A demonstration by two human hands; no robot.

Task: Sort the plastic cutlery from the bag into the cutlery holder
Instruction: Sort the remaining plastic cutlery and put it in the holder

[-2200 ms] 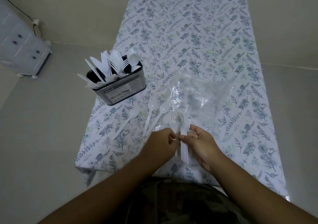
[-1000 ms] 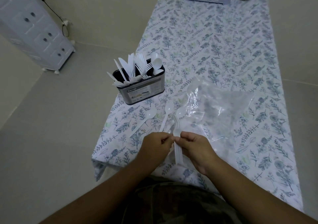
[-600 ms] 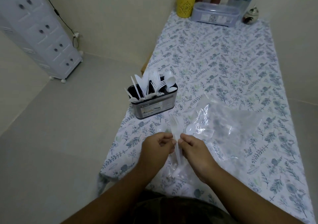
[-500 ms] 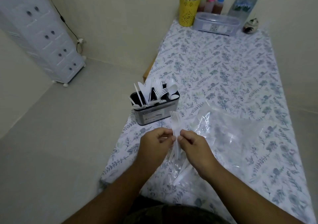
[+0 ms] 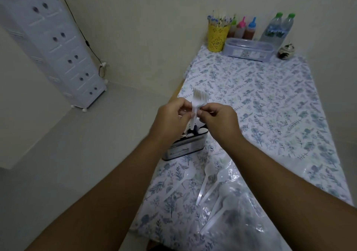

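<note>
My left hand (image 5: 170, 119) and my right hand (image 5: 220, 121) pinch a small bunch of white plastic forks (image 5: 199, 100) between them, tines up. The bunch hangs upright right over the dark cutlery holder (image 5: 185, 147), its handle ends down near the holder's top. My hands hide most of the holder and the cutlery standing in it. Several white spoons (image 5: 208, 173) lie loose on the flowered tablecloth in front of the holder. The clear plastic bag (image 5: 241, 212) lies crumpled at the near right, with more spoons on or in it.
The table (image 5: 270, 100) stretches away to the wall. At its far end stand a yellow cup of sticks (image 5: 217, 36), sauce bottles (image 5: 245, 28), two water bottles (image 5: 276, 28), a clear box (image 5: 249, 50) and a small pot (image 5: 286, 52). A white drawer tower (image 5: 58, 50) stands at left.
Both hands have lifted the forks from near the bag and carried them forward over the holder. The view has tilted up, bringing the table's far end into sight.
</note>
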